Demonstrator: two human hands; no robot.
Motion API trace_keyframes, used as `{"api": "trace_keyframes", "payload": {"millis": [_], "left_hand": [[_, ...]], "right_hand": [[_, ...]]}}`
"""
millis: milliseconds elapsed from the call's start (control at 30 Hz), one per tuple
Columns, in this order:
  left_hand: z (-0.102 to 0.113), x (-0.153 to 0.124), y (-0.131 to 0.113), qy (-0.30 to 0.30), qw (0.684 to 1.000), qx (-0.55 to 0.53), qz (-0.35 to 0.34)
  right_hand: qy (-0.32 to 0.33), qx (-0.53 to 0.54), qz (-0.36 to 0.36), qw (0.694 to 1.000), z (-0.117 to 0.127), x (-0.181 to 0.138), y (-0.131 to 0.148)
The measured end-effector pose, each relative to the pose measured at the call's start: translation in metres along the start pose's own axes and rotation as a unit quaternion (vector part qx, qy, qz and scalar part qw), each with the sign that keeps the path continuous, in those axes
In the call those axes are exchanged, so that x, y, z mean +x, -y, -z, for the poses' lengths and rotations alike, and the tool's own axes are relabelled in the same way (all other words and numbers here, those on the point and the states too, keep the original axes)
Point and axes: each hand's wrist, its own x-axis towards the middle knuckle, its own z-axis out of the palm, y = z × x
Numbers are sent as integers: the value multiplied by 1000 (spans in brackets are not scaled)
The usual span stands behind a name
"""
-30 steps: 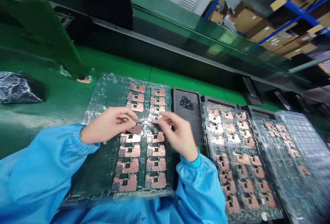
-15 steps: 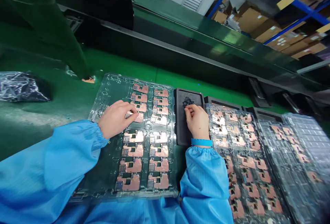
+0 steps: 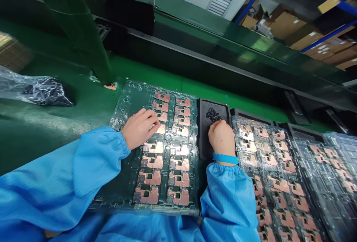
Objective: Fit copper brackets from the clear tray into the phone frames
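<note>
Left hand point(image 3: 141, 127) lies curled on copper plates point(image 3: 178, 164) in the clear tray point(image 3: 122, 100), grip unclear; right hand point(image 3: 221, 138) bunched at the black bits point(image 3: 212, 114) in the black tray point(image 3: 203, 145), perhaps pinching one; trays side by side on the counter point(image 3: 83, 104)

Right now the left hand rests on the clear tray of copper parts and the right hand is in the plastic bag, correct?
No. The head view shows the right hand over the small black tray, by its pile of dark bits; the plastic bag lies far left. The left hand rests on the clear tray.
</note>
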Motion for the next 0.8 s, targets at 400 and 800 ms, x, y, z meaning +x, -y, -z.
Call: {"api": "trace_keyframes", "payload": {"millis": [400,800], "left_hand": [[24,-7,-32,-39,980,-196,4],[21,-5,-34,-15,943,-329,45]], "right_hand": [[209,510,73,831,21,-65,88],[281,520,126,797,16,-85,98]]}}
